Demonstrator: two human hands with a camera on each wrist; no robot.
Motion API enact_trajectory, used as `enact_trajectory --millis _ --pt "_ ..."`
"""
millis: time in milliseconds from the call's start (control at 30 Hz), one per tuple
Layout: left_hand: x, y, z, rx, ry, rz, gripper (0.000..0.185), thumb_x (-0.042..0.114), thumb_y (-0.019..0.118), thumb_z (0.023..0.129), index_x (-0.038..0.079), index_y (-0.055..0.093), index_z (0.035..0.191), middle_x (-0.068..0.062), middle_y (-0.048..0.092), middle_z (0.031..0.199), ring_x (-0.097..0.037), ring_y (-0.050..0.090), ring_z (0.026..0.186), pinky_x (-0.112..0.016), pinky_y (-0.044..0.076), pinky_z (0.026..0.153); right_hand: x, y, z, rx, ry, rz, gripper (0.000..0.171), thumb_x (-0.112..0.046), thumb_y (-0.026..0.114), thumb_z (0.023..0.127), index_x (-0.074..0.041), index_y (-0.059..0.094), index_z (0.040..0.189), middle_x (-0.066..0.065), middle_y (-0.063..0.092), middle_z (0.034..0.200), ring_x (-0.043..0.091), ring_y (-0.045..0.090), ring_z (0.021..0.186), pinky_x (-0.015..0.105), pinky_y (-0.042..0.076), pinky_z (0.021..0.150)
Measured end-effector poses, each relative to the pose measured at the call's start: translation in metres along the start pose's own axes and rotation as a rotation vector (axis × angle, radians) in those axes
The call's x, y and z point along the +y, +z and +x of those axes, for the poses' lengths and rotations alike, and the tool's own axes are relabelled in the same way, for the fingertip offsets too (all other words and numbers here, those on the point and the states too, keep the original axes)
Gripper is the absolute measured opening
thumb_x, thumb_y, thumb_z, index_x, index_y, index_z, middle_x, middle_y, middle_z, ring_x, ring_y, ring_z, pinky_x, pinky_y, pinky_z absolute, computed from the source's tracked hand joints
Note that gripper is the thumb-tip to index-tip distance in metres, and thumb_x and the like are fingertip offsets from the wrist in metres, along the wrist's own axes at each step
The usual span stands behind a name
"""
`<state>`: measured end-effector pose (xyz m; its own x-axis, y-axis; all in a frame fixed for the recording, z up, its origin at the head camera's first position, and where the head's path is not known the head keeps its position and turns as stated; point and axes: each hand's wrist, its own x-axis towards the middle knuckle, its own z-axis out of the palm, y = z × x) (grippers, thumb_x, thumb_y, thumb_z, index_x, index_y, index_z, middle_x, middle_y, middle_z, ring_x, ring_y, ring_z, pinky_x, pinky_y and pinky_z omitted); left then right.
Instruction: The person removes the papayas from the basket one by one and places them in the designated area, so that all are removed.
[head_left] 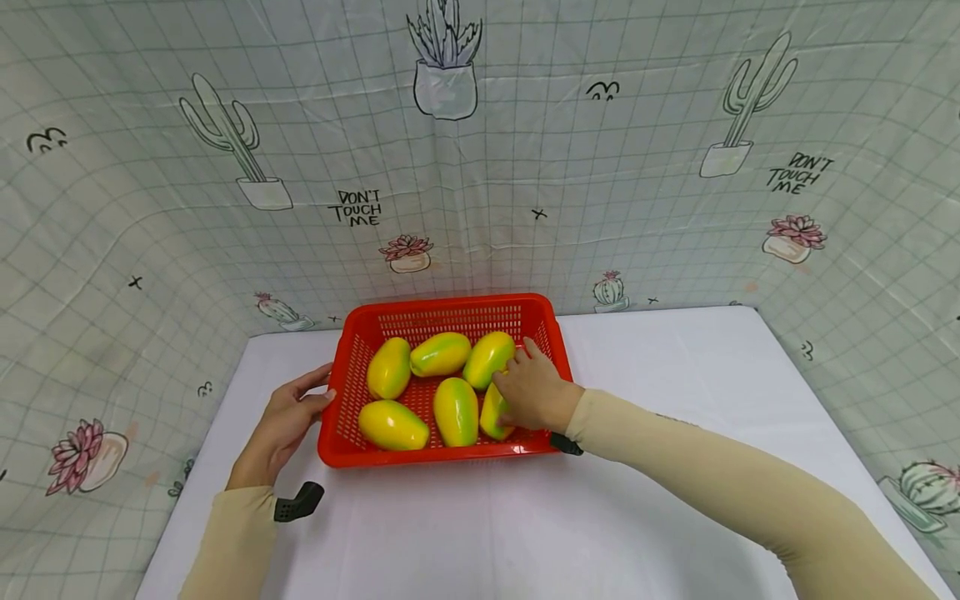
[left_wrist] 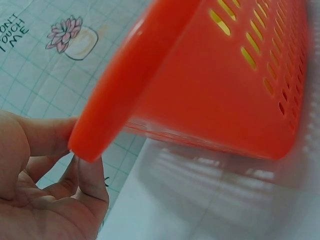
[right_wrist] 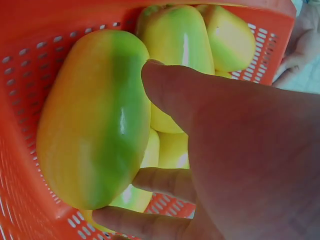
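- Nearest the camera, two arms in beige sleeves reach over a white counter (head_left: 465,533), each with a dark strap at the wrist.
- Right hand (head_left: 534,392) is down inside the red basket (head_left: 333,417). Its thumb and fingers curl round a mango (right_wrist: 95,120) at the basket's near right, so this grip is closed on that fruit; the wrist view shows the thumb laid over the top and fingers tucked beneath, as if to cradle its rounded shape.
- Left hand (head_left: 281,425) lies on the counter at the basket's left side, fingers fairly straight and tips touching the rim. This grip is open and holds nothing; by my reading it steadies the light basket against sliding.
- Six mangoes show in the basket, three along the far row and three along the near row, lying close together; the held one is partly hidden by the hand.
- Mangoes look smooth and glossy, oval, yellow with a green band.
- Basket is rigid plastic, rectangular, with a rolled rim and slotted walls and floor.
- Behind the counter hangs a creased, gridded cloth (head_left: 150,250) printed with cacti.
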<state>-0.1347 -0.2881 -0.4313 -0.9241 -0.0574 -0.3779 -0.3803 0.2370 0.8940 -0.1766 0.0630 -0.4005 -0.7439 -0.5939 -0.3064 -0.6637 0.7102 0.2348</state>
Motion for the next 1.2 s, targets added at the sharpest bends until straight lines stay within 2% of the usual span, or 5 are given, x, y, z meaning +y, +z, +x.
enact_trajectory --millis 367,567,733,933,1200 --pt "0.0035 0.0031 0.0001 -0.002 0.0 0.0 0.061 0.011 0.05 0.111 0.01 0.028 0.168 -0.023 0.03 0.165 -0.012 0.057 0.11 -0.014 0.053 0.089 0.0016 -0.0012 0.0047 -0.055 -0.057 0.17 0.069 -0.048 0.089 0.083 -0.012 0.065 0.137 0.015 0.068 0.128 0.037 0.062 0.119 0.059 0.042 0.117" --pt "0.0047 0.006 -0.0012 0.004 -0.008 -0.002 0.061 0.012 0.051 0.111 0.01 0.029 0.168 -0.022 0.032 0.165 -0.016 0.056 0.114 -0.013 0.053 0.089 0.0016 -0.0016 0.0052 -0.08 -0.07 0.175 0.076 -0.046 0.092 0.079 -0.015 0.061 0.141 0.015 0.065 0.13 0.038 0.062 0.117 0.058 0.047 0.113" --pt "0.0042 0.0051 -0.0019 0.008 -0.009 0.01 0.061 0.012 0.051 0.111 0.011 0.029 0.168 -0.022 0.032 0.165 -0.016 0.057 0.113 -0.015 0.054 0.09 -0.0002 -0.0019 0.006 -0.128 -0.049 0.213 0.072 -0.041 0.092 0.081 -0.019 0.061 0.143 0.015 0.064 0.127 0.036 0.059 0.115 0.056 0.052 0.106" --pt "0.003 0.004 -0.0022 0.008 -0.004 0.017 0.061 0.014 0.051 0.111 0.01 0.029 0.168 -0.023 0.032 0.165 -0.017 0.056 0.115 -0.015 0.054 0.09 -0.0033 -0.0044 0.006 -0.193 -0.019 0.209 0.073 -0.038 0.09 0.083 -0.022 0.058 0.147 0.018 0.061 0.136 0.039 0.055 0.128 0.06 0.047 0.112" --pt "0.0026 0.0045 -0.0038 0.014 -0.009 0.012 0.061 0.012 0.05 0.111 0.009 0.029 0.168 -0.023 0.033 0.164 -0.019 0.055 0.117 -0.013 0.053 0.087 -0.0049 -0.0026 0.0051 -0.206 -0.023 0.146 0.084 -0.039 0.089 0.084 -0.021 0.05 0.157 0.02 0.055 0.147 0.043 0.051 0.137 0.059 0.044 0.116"
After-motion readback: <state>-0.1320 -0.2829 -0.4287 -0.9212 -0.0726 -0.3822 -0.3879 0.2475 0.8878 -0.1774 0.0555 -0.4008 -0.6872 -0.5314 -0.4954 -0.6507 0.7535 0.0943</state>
